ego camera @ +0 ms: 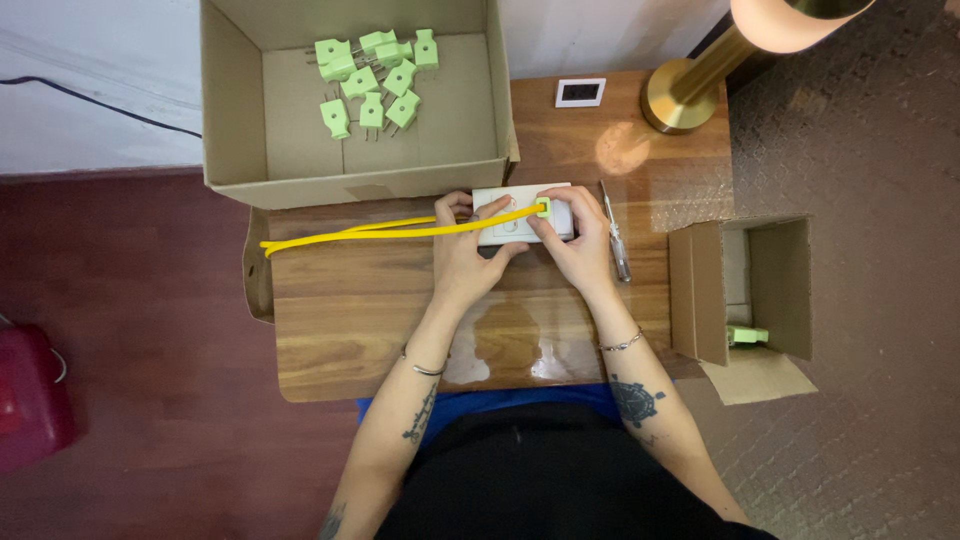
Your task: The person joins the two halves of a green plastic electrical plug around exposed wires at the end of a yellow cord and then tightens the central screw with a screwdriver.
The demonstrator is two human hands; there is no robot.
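Head view: my left hand (465, 255) and right hand (578, 240) meet on a white socket block (512, 222) at the middle of the wooden table (350, 320). My left fingers are closed around the block's left end, steadying it. My right thumb and forefinger pinch a small green plug (543, 208) seated on the block's top face, at about 11 o'clock from that hand. From the plug a yellow cable (380, 232) runs off toward 9 o'clock, its long axis nearly level, doubling back near the table's left edge; my left hand is nearer to it. A screwdriver (616, 235) lies just right of my right hand. At 4 o'clock a small cardboard box (790, 280) holds one green piece. Farther, at 11 o'clock, a large cardboard box (300, 185) holds a loose cluster of green plugs (375, 80). A brass lamp base (680, 95) stands at 1 o'clock.
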